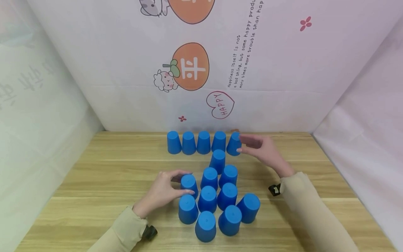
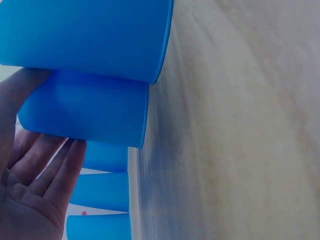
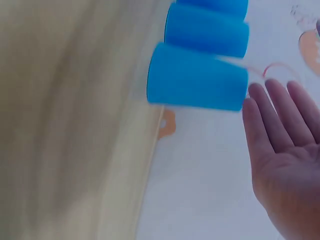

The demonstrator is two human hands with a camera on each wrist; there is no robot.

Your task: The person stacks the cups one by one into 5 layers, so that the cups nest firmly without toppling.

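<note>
Blue cups (image 1: 207, 198) stand upturned on the table (image 1: 126, 157); our left hand (image 1: 162, 192) pinches one cup (image 1: 188, 182) between thumb and fingers; our right hand (image 1: 266, 152), fingers straight, is at the back row's right-end cup (image 1: 233, 144), whether touching we cannot tell.

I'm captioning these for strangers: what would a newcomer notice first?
Likely the upside-down blue cups: five in a row at the back, ten clustered nearer. Next, the left hand holding a cup at the cluster's left edge and the right hand at the row's right-end cup. Behind, orange fruit drawings stand out on the pale backdrop.
</note>
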